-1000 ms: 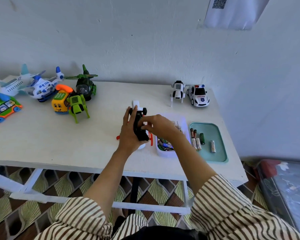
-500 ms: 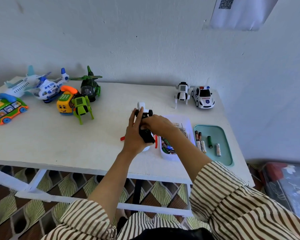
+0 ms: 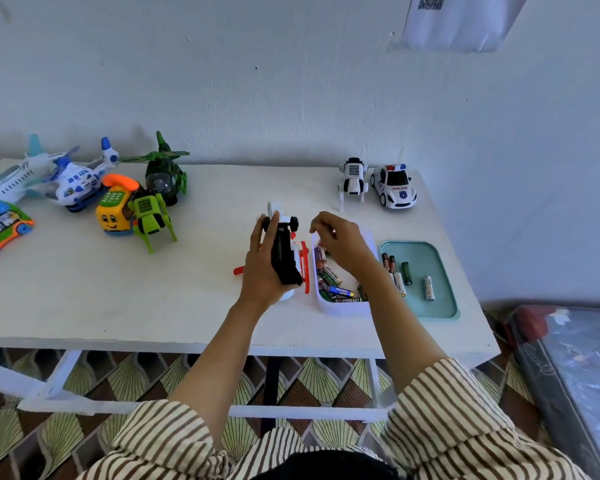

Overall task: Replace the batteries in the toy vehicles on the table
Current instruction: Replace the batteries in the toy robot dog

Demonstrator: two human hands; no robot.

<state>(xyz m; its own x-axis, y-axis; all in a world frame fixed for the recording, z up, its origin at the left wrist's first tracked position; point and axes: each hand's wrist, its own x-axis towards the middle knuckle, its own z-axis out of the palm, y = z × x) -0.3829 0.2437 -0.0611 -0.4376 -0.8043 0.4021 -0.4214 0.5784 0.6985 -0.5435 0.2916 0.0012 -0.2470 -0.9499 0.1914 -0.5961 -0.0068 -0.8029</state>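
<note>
Battery box (image 3: 342,309) & teal tray (image 3: 426,254) just right of white-red toy vehicle (image 3: 284,258), gripped underside-up in L hand (image 3: 258,271); R hand (image 3: 343,244) curled over box, hold unclear

At frame centre the left hand (image 3: 262,271) holds a white toy vehicle (image 3: 284,258) tipped on end, black underside showing, just left of boxed batteries (image 3: 338,291) and loose batteries (image 3: 406,273) further right.
</note>
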